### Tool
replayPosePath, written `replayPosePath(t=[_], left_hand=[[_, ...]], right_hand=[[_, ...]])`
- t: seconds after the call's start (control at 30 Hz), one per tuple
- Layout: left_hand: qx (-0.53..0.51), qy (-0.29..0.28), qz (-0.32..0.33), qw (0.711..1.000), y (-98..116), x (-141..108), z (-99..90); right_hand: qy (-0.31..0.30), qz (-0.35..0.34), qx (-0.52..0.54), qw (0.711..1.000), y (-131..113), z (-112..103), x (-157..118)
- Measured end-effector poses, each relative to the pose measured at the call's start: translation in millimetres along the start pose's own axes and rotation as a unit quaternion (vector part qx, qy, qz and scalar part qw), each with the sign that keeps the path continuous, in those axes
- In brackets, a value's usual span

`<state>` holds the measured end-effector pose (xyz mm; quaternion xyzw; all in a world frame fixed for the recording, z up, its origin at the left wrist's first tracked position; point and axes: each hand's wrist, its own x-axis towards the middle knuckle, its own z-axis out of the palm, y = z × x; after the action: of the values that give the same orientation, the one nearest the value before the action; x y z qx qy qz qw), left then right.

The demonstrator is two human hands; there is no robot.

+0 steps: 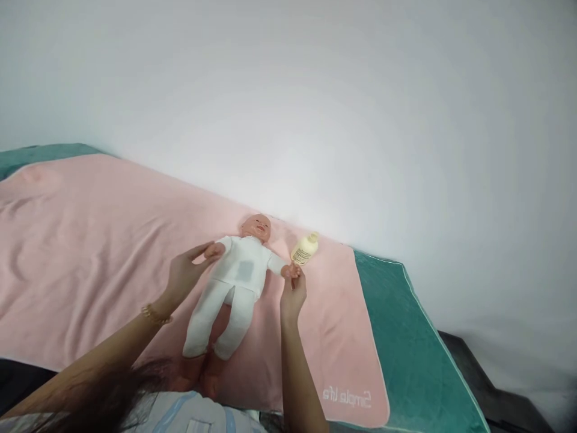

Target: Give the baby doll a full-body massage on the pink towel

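A baby doll (238, 267) in a white top and white trousers lies on its back on the pink blanket (112, 240), head toward the wall and feet toward me. My left hand (188, 272) grips the doll's hand at the left of the picture between thumb and fingers. On the other side, my right hand (293, 296) pinches the doll's other hand. Both doll arms are spread out from its body. Just beyond my right hand, a pale yellow bottle (305, 249) with printed text lies on the blanket near the doll's outstretched arm.
Beneath the pink blanket is a green cloth (410, 337), showing at the right and far left. A white wall (288, 108) rises directly behind the blanket. Dark furniture (491, 385) stands at the lower right. Strands of hair (103, 394) hang across the bottom left.
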<state>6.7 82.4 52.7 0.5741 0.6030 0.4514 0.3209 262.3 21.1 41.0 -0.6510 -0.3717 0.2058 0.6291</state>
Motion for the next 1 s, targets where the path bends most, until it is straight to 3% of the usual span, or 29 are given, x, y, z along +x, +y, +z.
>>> replayPosePath(t=[0.1, 0.23, 0.4, 0.57, 0.83, 0.93, 1.0], left_hand=[[0.063, -0.086, 0.099, 0.989, -1, -8, 17.7], [0.146, -0.164, 0.258, 0.941, -20, -17, 40.0], [0.237, -0.166, 0.307, 0.906, -32, -22, 54.5], [0.264, -0.156, 0.323, 0.895, -31, -22, 58.8], [0.159, -0.146, 0.300, 0.929, -38, -22, 59.0], [0.071, -0.157, 0.238, 0.956, -33, -22, 47.7], [0.017, -0.135, 0.137, 0.981, -28, -21, 32.2]], right_hand=[[-0.074, -0.129, -0.080, 0.986, -7, 20, -16], [-0.160, -0.281, -0.213, 0.922, 6, 37, -32], [-0.159, -0.381, -0.296, 0.861, 24, 45, -36], [-0.156, -0.414, -0.326, 0.835, 30, 43, -37], [-0.168, -0.393, -0.316, 0.847, 32, 40, -43], [-0.170, -0.338, -0.279, 0.883, 25, 30, -33], [-0.138, -0.259, -0.239, 0.926, 19, 17, -21]])
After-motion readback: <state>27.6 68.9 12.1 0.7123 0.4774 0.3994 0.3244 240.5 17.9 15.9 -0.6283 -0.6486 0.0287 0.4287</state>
